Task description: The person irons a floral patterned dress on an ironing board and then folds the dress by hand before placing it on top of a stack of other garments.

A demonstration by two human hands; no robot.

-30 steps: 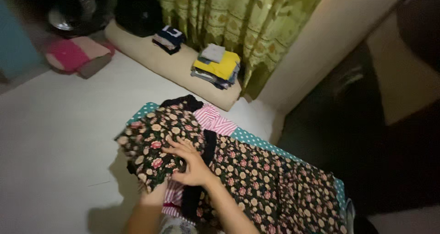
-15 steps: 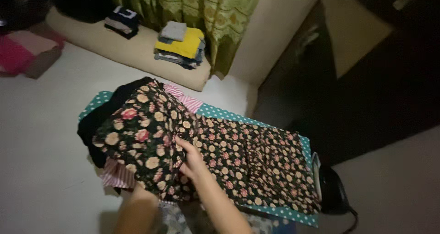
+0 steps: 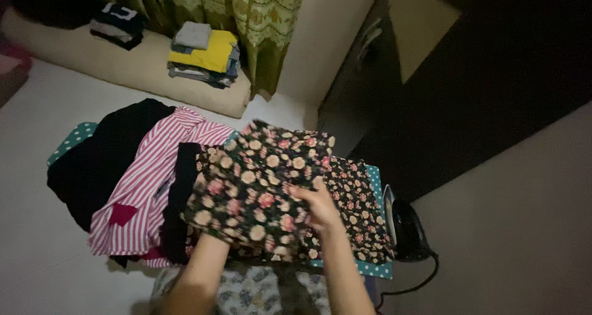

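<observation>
Left hand hidden under floral cloth (image 3: 259,191); only the left forearm shows, rising from bottom centre into the cloth's lower left edge, so can't tell if that grip is spread or closed. Right hand (image 3: 317,207) comes up from bottom, forearm near vertical, palm down on top of the floral cloth, fingers (image 3: 302,193) curled over a fold and pinching it against the thumb. Cloth is black with pink and cream flowers, bunched and partly lifted, lying on a teal dotted mat (image 3: 376,269) on the floor.

Left of the grips: black garment (image 3: 98,161) farthest left, then pink striped shirt (image 3: 160,179) overlapping it and touching the floral cloth's left edge. Corner of teal mat shows past the black garment. Far behind, upper left, a beige mattress (image 3: 111,68) carries a dark folded pile (image 3: 117,25) and a stack with yellow and grey folded clothes (image 3: 203,53). Green patterned curtain (image 3: 246,12) hangs behind the stack.

Right of the right hand: black iron (image 3: 410,228) just beside the mat's edge, cord trailing below. Dark cupboard (image 3: 468,87) beyond it.
</observation>
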